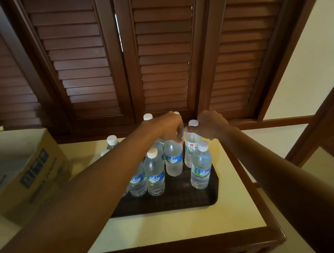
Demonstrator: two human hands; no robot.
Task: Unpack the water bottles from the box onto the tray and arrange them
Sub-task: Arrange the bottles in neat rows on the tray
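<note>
- Clear plastic water bottles with white screw caps and blue wrap labels stand upright in a cluster on the dark textured rectangular tray [168,203]; label lettering is white, leaf motif in green.
- Tray lies on the cream-topped table with a dark wooden rim [182,227], toward its far half.
- Near row: front centre bottle [154,173] and near right bottle [201,166], apart, bare tray between them. A third bottle [137,183] stands touching the front centre one on its left.
- Left hand [169,127]: fingers curled down over the top of the middle bottle [173,158]; cap hidden under the hand.
- Right hand [212,125]: fingers curled round the neck of the far right bottle [192,148], whose label side shows white with small print; its cap is visible just left of the knuckles.
- Hands nearly meet, thumb tips close together.
- Far left bottle [111,141] shows only cap and shoulder; one more cap [147,117] pokes above the left wrist. Left forearm covers the rest of that side, so the bottle count cannot be settled.
- Tray's left edge is hidden by the forearm.
- Brown cardboard box with blue printing [28,175] sits left of the tray, cut off by the frame edge; its inside is not visible.
- Dark wooden louvred shutters [164,56] fill the far wall.
</note>
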